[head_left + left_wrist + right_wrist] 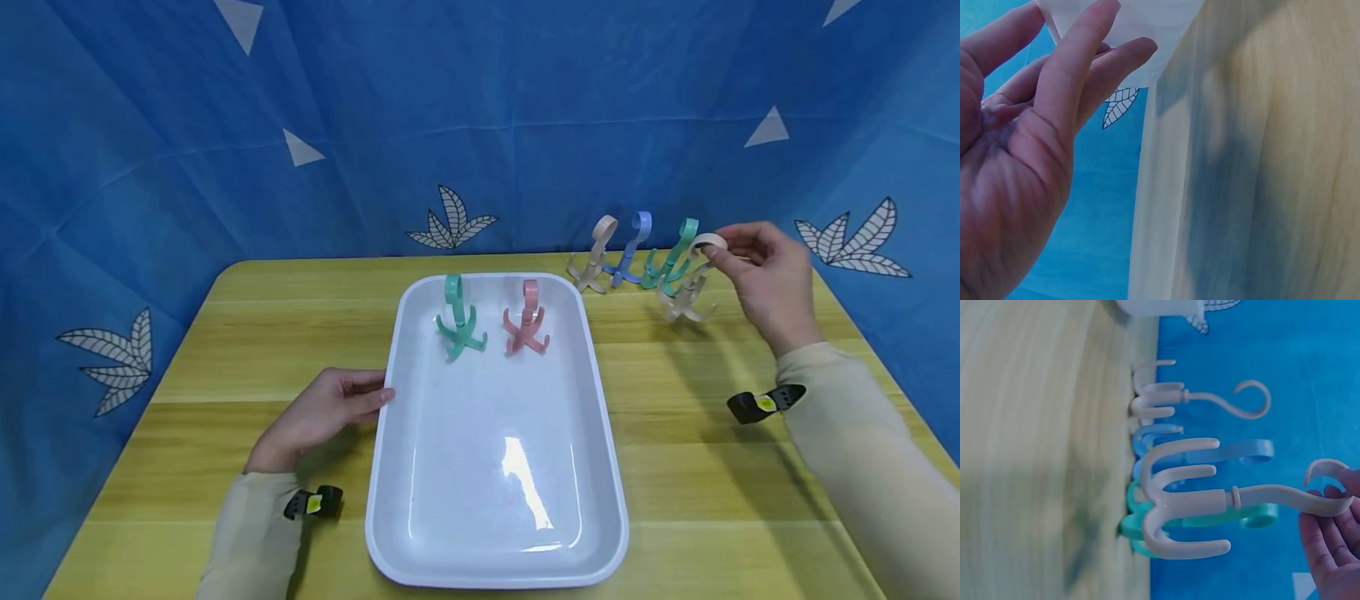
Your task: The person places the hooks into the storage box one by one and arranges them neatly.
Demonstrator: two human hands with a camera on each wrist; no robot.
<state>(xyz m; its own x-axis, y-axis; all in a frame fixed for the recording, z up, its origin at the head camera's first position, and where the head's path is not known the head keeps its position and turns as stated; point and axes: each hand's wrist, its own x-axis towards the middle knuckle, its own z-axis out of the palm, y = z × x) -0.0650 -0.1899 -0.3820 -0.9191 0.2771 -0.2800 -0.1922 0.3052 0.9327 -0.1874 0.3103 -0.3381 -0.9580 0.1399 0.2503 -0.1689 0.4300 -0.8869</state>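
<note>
My right hand pinches the curved top of a beige four-pronged hanging hook. In the right wrist view that hook lies sideways across the picture, its prongs in front of a green hook and a blue one. My left hand holds the left rim of a white tray, thumb over the edge. The left wrist view shows its fingers against the tray's outer wall. Inside the tray's far end are a green hook and a pink hook.
Along the table's back edge, right of the tray, stand another beige hook, a blue hook and a green hook. A blue patterned cloth hangs behind the wooden table. A black band sits on each sleeve.
</note>
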